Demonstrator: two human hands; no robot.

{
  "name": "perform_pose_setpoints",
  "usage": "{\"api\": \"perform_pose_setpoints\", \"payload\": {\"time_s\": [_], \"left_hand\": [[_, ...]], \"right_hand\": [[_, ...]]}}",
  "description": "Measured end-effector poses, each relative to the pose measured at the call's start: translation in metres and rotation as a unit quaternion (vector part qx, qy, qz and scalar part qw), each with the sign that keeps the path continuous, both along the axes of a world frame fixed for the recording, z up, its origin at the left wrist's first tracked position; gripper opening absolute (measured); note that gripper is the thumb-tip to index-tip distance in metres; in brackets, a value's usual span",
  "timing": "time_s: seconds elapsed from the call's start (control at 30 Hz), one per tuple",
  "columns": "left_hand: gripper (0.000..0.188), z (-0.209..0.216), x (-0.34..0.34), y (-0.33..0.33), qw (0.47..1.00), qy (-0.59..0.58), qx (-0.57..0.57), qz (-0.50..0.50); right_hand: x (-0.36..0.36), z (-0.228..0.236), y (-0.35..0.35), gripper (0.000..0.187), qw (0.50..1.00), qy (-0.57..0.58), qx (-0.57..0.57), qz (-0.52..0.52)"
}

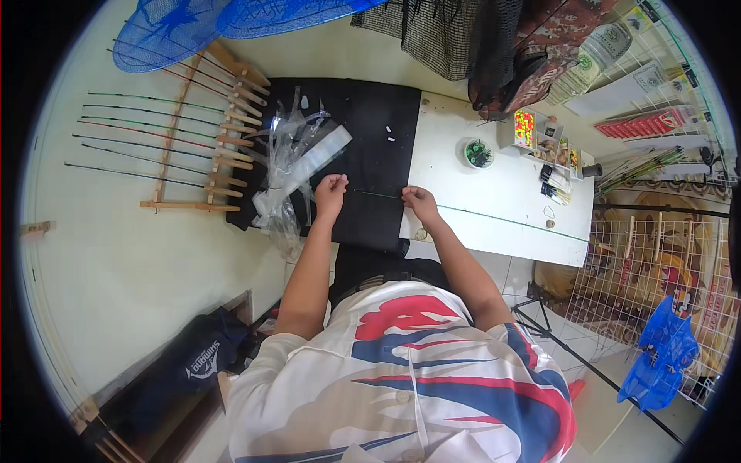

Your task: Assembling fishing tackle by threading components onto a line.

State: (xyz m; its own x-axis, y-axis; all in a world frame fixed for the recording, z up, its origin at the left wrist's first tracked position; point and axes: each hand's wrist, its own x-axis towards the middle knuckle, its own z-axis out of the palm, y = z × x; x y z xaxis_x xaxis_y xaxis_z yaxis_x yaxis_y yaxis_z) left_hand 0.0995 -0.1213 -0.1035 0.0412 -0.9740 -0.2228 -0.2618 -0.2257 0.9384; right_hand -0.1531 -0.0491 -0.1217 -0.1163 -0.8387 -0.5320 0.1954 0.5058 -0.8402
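My right hand (419, 204) pinches a thin green rod (502, 221) near the border between the black mat (370, 131) and the white tabletop (448, 116). The rod runs from over the mat on the left to the far right of the white top. Over the mat, just past the rod's left end, my left hand (330, 193) has its fingers pressed together. Anything held in them is too small to make out. Crumpled clear plastic bags (305, 166) lie beside that hand, on the mat's left part.
Several thin rods stand in a wooden rack (231, 147) at left. On the white top are a white cup (478, 153) of dark green pieces, a compartment box (525, 131) with small red and yellow pieces, and small packets (554, 185). A dark mesh net (436, 38) hangs above.
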Motion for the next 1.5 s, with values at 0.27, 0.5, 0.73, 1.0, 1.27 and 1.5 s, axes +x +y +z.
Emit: {"api": "perform_pose_setpoints", "payload": {"time_s": [0.27, 0.5, 0.73, 1.0, 1.27, 1.5], "left_hand": [[0.023, 0.034, -0.012, -0.004, 0.998, 0.036, -0.006, 0.048], [0.022, 0.053, -0.018, -0.015, 0.995, 0.019, -0.087, 0.051], [0.020, 0.064, -0.029, -0.017, 0.992, 0.076, -0.101, 0.021], [0.016, 0.057, -0.054, 0.002, 0.992, 0.037, -0.064, -0.105], [0.016, 0.062, -0.063, 0.009, 0.987, 0.070, -0.025, -0.140], [0.016, 0.072, -0.061, 0.004, 0.987, 0.015, -0.044, -0.152]], "right_hand": [[-0.003, -0.009, -0.001, 0.013, 1.000, 0.002, 0.000, 0.004], [-0.003, -0.018, 0.001, 0.017, 1.000, 0.010, -0.011, 0.015], [-0.002, -0.015, 0.000, 0.021, 0.999, 0.038, -0.015, 0.029], [-0.004, -0.002, 0.001, 0.022, 0.997, 0.045, -0.004, 0.056], [-0.003, -0.002, 0.004, 0.021, 0.998, 0.026, -0.014, 0.051], [-0.005, 0.026, 0.006, 0.023, 0.999, -0.046, 0.018, 0.000]]}}
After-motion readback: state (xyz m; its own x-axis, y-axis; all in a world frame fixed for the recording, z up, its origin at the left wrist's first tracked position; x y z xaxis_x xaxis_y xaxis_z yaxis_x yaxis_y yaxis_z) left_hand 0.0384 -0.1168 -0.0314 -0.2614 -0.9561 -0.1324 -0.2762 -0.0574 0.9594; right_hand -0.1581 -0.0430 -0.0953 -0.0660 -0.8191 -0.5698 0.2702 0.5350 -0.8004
